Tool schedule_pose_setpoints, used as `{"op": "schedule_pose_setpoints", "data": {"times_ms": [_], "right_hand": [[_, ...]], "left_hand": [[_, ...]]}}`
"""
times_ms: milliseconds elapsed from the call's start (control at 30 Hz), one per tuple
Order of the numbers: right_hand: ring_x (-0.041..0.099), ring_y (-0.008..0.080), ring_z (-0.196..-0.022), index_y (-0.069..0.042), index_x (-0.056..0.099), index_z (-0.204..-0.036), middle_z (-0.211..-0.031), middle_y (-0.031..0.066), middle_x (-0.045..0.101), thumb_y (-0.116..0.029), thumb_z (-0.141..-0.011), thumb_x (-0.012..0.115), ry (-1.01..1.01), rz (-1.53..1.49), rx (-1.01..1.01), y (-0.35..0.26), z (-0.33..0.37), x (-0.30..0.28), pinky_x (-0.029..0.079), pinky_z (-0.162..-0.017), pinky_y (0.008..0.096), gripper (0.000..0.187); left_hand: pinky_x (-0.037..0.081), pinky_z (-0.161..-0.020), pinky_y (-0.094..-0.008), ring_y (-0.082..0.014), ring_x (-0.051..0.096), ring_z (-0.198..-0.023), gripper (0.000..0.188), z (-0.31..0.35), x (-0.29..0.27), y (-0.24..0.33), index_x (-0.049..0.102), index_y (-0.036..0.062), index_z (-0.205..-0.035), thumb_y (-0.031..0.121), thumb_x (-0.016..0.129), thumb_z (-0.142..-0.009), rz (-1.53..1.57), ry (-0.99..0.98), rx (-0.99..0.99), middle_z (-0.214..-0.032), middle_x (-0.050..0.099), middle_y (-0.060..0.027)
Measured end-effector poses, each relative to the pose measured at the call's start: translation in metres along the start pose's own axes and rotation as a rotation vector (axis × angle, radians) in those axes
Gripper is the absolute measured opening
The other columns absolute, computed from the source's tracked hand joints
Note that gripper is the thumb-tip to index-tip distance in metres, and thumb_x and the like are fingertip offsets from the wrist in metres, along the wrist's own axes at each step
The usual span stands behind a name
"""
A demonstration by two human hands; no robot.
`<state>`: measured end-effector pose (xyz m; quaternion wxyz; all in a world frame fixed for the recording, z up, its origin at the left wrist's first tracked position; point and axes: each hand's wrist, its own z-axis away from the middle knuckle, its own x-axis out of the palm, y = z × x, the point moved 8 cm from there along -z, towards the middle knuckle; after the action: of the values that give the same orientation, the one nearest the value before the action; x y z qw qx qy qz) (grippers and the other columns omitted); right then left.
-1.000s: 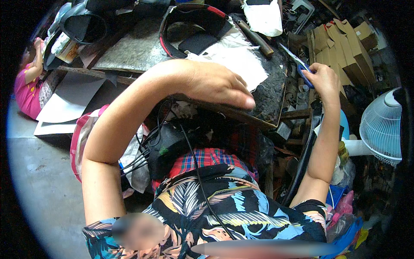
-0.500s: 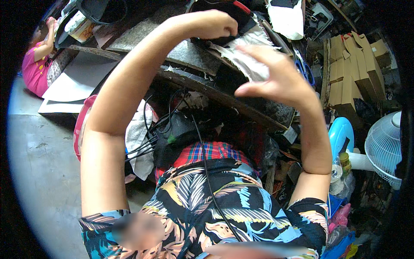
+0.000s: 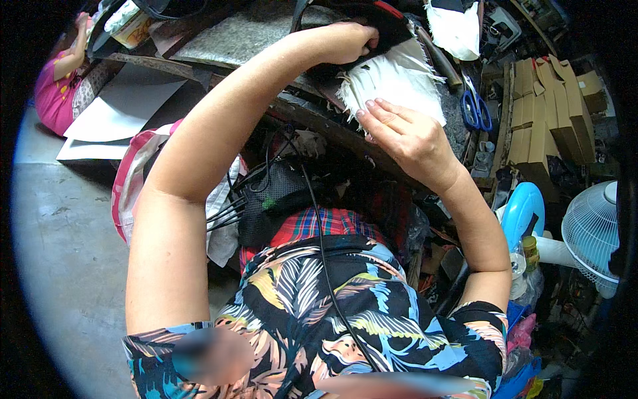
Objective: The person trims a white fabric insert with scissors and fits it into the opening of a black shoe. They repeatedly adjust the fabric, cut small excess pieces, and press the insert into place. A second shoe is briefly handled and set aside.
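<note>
Apart, the left hand (image 3: 347, 42) curled left of the white cloth (image 3: 402, 78), the right hand (image 3: 419, 141) overlapping its near edge; grips unclear.

A gap separates the right hand (image 3: 417, 141) from the obstructing scissors (image 3: 472, 97).

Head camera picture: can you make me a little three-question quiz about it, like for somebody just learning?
1. Which colour are the handles of the scissors? a) red b) blue c) yellow
2. True or false: the right hand is closer to the scissors than to the frayed white cloth.
3. Fill in: below the brown cardboard in the picture is a round-caged ____.

Key: 1. b. 2. False; the hand overlaps the cloth's near edge in this view. 3. fan.
</note>
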<state>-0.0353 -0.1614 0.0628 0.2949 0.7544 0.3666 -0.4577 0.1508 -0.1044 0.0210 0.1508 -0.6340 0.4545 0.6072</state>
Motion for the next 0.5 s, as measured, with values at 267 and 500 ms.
{"op": "schedule_pose_setpoints", "data": {"times_ms": [267,500], "right_hand": [[0.070,0.0291,-0.096,-0.004,0.069,-0.106,-0.103,0.0135,0.072,-0.025,-0.092,0.063,-0.074,-0.482,0.200,0.041,-0.001,-0.003,0.055,-0.084,0.0368,0.026],[0.053,0.0313,-0.127,-0.007,0.058,-0.130,-0.132,0.0154,0.060,-0.015,-0.093,0.058,0.017,0.010,0.394,0.093,0.009,0.029,0.044,-0.106,0.0402,0.038]], "left_hand": [[0.047,-0.100,-0.0444,-0.0393,0.058,-0.115,0.092,0.032,-0.003,0.024,0.057,-0.0012,-0.128,0.064,0.077,-0.065,-0.050,0.082,-0.112,-0.124,0.057,-0.0246],[0.037,-0.111,-0.0420,-0.0408,0.044,-0.131,0.098,0.052,-0.004,0.044,0.043,-0.0026,-0.139,0.052,0.082,-0.068,0.025,0.251,0.036,-0.139,0.045,-0.0284]]}}
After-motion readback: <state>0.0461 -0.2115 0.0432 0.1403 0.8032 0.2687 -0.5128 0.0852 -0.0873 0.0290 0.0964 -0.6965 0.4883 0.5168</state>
